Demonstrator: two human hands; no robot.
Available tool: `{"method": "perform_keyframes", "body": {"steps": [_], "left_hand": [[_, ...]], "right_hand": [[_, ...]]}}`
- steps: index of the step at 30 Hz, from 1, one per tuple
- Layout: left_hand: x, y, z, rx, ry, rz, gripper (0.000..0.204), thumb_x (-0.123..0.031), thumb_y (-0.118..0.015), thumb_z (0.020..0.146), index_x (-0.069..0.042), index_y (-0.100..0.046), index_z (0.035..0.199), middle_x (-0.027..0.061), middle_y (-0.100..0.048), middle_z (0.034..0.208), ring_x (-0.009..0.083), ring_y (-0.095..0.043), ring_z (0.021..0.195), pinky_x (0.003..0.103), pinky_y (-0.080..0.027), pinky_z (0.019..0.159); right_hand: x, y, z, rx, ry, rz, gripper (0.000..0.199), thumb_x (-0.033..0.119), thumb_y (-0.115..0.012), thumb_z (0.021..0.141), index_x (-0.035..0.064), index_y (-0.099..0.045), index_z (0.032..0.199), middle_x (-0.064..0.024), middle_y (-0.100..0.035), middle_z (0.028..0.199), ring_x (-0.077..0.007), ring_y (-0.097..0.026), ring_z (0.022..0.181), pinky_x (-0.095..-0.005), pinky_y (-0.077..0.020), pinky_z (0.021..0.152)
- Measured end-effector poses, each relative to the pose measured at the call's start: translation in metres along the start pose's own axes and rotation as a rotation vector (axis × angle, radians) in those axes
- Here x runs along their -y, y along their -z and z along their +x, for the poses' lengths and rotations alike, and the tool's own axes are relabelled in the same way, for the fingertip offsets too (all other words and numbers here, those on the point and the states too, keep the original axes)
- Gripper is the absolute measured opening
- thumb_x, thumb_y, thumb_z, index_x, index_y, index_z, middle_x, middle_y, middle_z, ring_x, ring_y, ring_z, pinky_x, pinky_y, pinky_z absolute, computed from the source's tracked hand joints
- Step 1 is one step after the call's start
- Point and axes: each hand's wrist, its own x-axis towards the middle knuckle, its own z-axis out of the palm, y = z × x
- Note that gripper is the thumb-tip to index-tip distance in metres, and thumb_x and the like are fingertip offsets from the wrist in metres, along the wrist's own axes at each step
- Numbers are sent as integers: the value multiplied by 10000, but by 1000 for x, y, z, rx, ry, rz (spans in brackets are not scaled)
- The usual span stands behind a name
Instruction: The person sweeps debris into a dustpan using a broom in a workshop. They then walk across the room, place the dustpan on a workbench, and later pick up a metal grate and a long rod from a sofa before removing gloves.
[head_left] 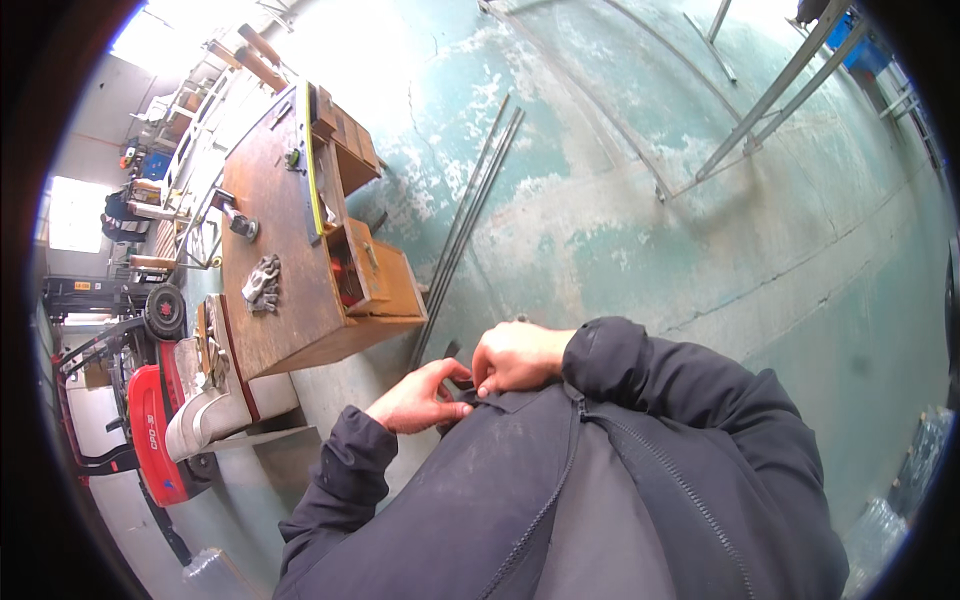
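A dark jacket (470, 490) with its front zip undone covers my body and both forearms. At its lower edge my left hand (420, 396) has thumb and fingers curled together on the dark hem (488, 402). Right beside it, my right hand (515, 357) is closed on the same bit of cloth, knuckles up. Whether a small part such as a zip end or cord sits between the fingers is hidden.
To the left stands a wooden desk (285, 320) with an open drawer (365, 265), work gloves (262, 285) and a hand-held power tool (238, 222) on top. Metal bars (470, 220) lie on the worn green floor. A metal frame (745, 145) stands far right; a red machine (150, 430) stands left.
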Motion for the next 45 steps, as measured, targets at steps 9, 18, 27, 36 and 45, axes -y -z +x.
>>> {"method": "perform_keyframes", "body": {"steps": [9,18,27,36,45], "left_hand": [[42,-5,-12,-97,198,-293,362,-82,-840,1032,37,-642,1311,160,-700,1327,213,-754,1038,384,-706,829],[70,3,-41,-51,179,-523,292,-32,-786,1050,0,-644,1303,91,-699,1220,202,-740,1101,388,-690,949],[90,5,-38,-3,106,-715,357,17,-757,1007,-36,-651,1344,61,-694,1228,150,-710,1038,351,-642,907],[108,18,-35,-93,135,-685,346,12,-767,973,-54,-686,1303,41,-709,1207,150,-720,1049,334,-628,875],[100,33,24,-344,48,-659,269,-62,-811,1027,-41,-664,1250,37,-667,1116,126,-692,960,328,-673,798]], "right_hand": [[40,-5,49,241,-41,-210,531,526,-858,929,58,-870,1179,-210,-854,1097,-410,-814,1024,-503,-621,897],[43,-6,93,384,1,-75,493,416,-870,851,-53,-833,997,-268,-768,860,-354,-778,816,-486,-585,768],[50,7,96,351,-74,-113,410,342,-805,832,-27,-851,1005,-278,-785,881,-406,-785,846,-494,-605,806],[24,23,48,-355,-261,904,420,383,-679,1059,-24,-783,1059,-160,-810,946,-269,-756,714,-392,-591,651],[110,100,-166,-1012,524,1263,423,418,-546,1171,13,-601,1279,-12,-561,854,-52,-400,527,-245,-408,484]]}}
